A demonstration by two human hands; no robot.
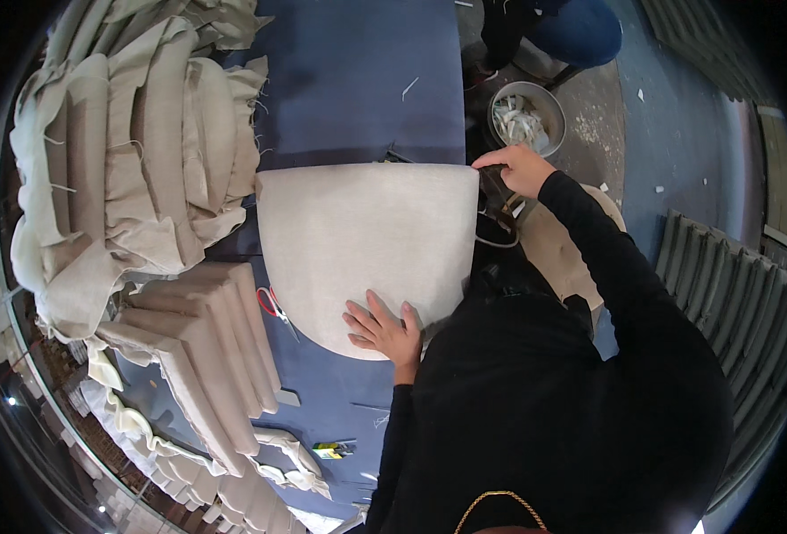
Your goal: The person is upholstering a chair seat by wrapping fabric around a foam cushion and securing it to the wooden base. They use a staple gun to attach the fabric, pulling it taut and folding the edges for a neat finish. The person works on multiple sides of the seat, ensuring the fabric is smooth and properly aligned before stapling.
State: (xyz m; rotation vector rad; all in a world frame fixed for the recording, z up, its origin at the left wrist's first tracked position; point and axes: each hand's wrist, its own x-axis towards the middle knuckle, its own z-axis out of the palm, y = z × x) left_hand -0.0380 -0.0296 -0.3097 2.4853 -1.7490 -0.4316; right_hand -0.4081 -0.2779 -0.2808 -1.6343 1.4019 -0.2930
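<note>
A large beige fabric-covered seat cushion [367, 231] lies on the blue table, its straight edge at the far side and its rounded end toward me. My left hand [383, 331] rests flat on the near rounded part, fingers spread. At the far right corner, my right hand [520, 171] has its fingertips closed at the cushion's edge; its other fingers are curled. Whatever is under the right palm is too dark to make out. Beside the cushion's left edge lie red-handled scissors [273, 304].
Beige fabric-covered pads [144, 142] are piled at the left, with more thick pads [206, 329] stacked nearer. The blue table [367, 80] stretches away beyond the cushion. A metal bowl of scraps [527, 116] stands at the right. Grey panels [723, 294] line the far right.
</note>
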